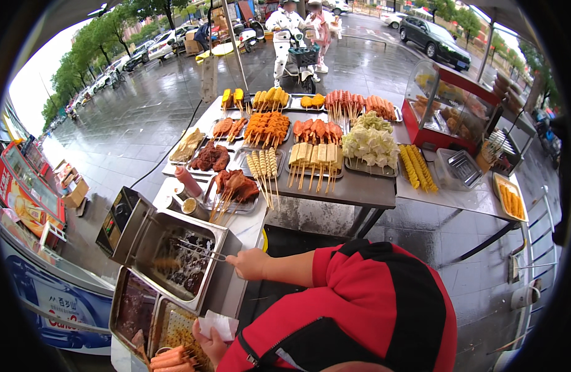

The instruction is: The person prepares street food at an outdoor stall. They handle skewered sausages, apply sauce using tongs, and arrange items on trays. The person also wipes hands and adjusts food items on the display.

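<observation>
My right hand [249, 264] is closed around the handle of metal tongs [202, 250], whose far end reaches over a steel deep fryer [222, 242] of dark, bubbling oil. A blurred brownish piece of food [167, 264] shows in the oil. In my left hand [211, 343] is a folded white paper [219, 325], held above a perforated steel draining tray [176, 321]. Pink sausages [173, 359] lie beside that hand at the bottom. Beyond the fryer stand a red sauce bottle [188, 181] and a steel canister [191, 207], near skewered dark meat [235, 186].
Trays of skewers, with cabbage [370, 142] and tofu-like slabs [315, 157], cover the far table [360, 197]. A red glass display case [446, 104] stands at right. Two people [285, 28] with a scooter [305, 60] are in front of the stall. A dark cable [174, 145] runs down at left.
</observation>
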Demonstrator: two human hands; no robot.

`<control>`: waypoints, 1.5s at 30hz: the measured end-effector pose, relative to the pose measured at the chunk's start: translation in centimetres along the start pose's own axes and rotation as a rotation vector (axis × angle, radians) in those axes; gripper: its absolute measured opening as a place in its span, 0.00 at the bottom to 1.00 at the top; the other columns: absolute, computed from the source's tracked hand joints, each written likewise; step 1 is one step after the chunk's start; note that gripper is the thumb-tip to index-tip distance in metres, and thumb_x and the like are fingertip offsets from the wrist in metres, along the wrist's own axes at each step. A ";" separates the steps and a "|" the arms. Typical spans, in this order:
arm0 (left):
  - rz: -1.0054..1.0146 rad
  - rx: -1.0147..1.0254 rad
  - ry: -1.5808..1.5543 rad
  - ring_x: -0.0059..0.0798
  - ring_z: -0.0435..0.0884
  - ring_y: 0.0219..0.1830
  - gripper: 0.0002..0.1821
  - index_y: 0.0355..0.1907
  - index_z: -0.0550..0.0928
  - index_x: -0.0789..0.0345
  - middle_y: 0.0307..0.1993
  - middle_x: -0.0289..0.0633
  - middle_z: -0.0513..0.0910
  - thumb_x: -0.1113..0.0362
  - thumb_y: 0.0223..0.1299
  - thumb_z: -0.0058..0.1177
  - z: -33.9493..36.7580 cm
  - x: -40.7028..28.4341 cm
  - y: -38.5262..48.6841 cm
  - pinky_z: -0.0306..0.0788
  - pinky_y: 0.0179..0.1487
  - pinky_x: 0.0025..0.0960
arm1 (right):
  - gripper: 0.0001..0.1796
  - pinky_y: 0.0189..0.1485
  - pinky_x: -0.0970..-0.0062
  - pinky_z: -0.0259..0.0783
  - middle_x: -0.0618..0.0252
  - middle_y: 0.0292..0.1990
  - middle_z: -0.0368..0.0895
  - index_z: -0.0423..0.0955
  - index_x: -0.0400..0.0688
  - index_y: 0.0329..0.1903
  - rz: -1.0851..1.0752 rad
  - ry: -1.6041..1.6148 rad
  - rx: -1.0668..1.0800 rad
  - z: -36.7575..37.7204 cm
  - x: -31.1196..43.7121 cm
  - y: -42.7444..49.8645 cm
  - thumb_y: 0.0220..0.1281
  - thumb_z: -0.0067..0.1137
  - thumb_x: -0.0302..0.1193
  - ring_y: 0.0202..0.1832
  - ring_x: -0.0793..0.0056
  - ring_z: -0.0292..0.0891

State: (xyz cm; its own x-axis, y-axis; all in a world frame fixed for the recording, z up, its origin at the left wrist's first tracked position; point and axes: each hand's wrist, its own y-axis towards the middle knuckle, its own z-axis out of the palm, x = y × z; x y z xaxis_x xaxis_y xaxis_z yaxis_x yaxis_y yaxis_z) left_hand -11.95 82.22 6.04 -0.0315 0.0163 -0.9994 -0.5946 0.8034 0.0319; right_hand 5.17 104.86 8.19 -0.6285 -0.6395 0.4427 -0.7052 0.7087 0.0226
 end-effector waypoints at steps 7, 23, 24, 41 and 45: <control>0.034 0.040 0.219 0.23 0.69 0.41 0.12 0.47 0.65 0.67 0.39 0.40 0.71 0.69 0.62 0.44 -3.1 3.4 0.6 0.65 0.44 0.24 | 0.16 0.32 0.58 0.72 0.54 0.29 0.78 0.69 0.47 0.45 0.021 0.017 -0.021 0.1 0.0 -0.3 0.52 0.46 0.34 0.31 0.54 0.77; 0.173 0.016 0.416 0.26 0.72 0.33 0.10 0.41 0.70 0.69 0.31 0.41 0.74 0.70 0.56 0.50 -3.1 3.9 0.3 0.67 0.40 0.28 | 0.17 0.32 0.59 0.72 0.54 0.30 0.78 0.68 0.48 0.48 0.000 0.004 -0.001 0.3 0.1 0.2 0.54 0.44 0.34 0.31 0.54 0.77; 0.128 0.008 0.458 0.26 0.72 0.32 0.10 0.39 0.71 0.69 0.30 0.40 0.73 0.70 0.56 0.50 -2.7 3.1 0.3 0.67 0.39 0.28 | 0.17 0.31 0.58 0.72 0.54 0.30 0.78 0.68 0.49 0.48 0.007 0.004 -0.008 0.3 0.0 0.1 0.53 0.44 0.34 0.30 0.54 0.77; -0.032 -0.054 0.505 0.25 0.68 0.21 0.13 0.20 0.69 0.69 0.18 0.40 0.70 0.66 0.54 0.54 -0.7 -1.4 -0.6 0.63 0.27 0.30 | 0.18 0.28 0.59 0.72 0.55 0.27 0.78 0.68 0.51 0.49 -0.077 -0.044 -0.093 0.6 -0.9 0.2 0.53 0.46 0.35 0.27 0.55 0.76; 0.058 -0.056 0.605 0.32 0.67 0.19 0.16 0.18 0.70 0.70 0.17 0.43 0.68 0.63 0.53 0.55 -0.5 -1.2 -0.6 0.62 0.26 0.33 | 0.18 0.30 0.60 0.72 0.54 0.26 0.78 0.68 0.50 0.48 -0.049 -0.051 -0.067 0.1 -0.8 0.2 0.52 0.48 0.36 0.28 0.55 0.76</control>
State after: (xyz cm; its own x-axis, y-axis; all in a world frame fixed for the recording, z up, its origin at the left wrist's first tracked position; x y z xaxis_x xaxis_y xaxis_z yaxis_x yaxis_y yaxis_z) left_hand -11.98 81.38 7.27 -0.5062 -0.2949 -0.8104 -0.6193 0.7783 0.1036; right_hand 5.49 105.44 7.78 -0.6109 -0.6870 0.3934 -0.7128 0.6935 0.1042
